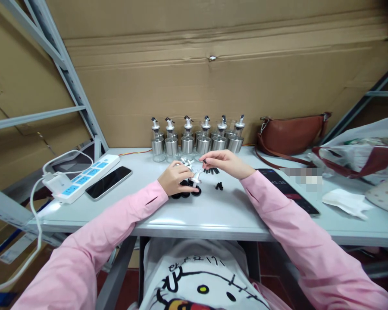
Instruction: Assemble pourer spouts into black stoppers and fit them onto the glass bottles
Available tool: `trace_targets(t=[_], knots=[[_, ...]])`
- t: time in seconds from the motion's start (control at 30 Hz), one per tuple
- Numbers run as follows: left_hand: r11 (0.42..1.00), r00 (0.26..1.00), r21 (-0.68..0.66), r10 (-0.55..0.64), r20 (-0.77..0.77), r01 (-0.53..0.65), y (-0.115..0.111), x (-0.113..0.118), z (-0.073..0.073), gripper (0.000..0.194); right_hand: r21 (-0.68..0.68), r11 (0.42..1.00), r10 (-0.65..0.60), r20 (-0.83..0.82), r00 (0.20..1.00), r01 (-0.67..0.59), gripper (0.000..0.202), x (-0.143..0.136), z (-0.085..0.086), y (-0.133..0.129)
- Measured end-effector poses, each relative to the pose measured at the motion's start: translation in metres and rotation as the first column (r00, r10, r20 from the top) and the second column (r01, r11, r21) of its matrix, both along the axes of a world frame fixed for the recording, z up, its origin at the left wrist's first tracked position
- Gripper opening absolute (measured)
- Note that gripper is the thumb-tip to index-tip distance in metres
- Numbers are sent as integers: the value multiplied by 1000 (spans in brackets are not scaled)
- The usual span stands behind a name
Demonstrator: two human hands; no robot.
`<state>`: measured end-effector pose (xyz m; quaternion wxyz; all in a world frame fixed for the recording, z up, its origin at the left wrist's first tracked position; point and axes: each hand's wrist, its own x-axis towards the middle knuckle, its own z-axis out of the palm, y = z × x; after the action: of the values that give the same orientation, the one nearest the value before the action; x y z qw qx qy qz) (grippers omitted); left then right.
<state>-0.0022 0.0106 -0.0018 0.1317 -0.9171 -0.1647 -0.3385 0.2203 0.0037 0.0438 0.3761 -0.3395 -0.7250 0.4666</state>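
Observation:
My left hand [175, 178] is closed on a silver pour spout [197, 177] with a black base, gripped between thumb and fingers low over the table. Under and beside it lie several round black rings [194, 192], partly hidden by the hand. More silver spout pieces [186, 162] lie just behind its fingers. To the right, my right hand [226, 163] pinches a small black piece [204, 161] just above the spout. Below that hand lies a row of black strips [211, 171]. A few small black parts [219, 186] sit nearer the front.
Several steel-and-glass oil bottles [187, 145] with spouts stand along the cardboard wall [194, 94]. At left are a power strip [90, 178] and a phone [108, 183]. A tablet-like device [289, 191], brown bag [289, 134], tissue [345, 202] and plastic bag [362, 150] occupy the right.

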Motion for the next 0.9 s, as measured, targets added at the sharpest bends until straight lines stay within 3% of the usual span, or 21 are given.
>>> trace_targets(t=[0.2, 0.4, 0.9], knots=[[1000, 999, 9, 8, 32, -9, 0, 0, 0, 46, -106, 989, 99, -37, 994, -102, 34, 0, -3, 0], [1000, 1000, 12, 8, 21, -8, -1, 0, 1, 47, -152, 982, 111, -10, 994, -112, 36, -6, -1, -4], [993, 996, 110, -47, 79, 38, 0, -1, 1, 44, -250, 951, 129, -223, 966, -184, 31, -12, -11, -3]])
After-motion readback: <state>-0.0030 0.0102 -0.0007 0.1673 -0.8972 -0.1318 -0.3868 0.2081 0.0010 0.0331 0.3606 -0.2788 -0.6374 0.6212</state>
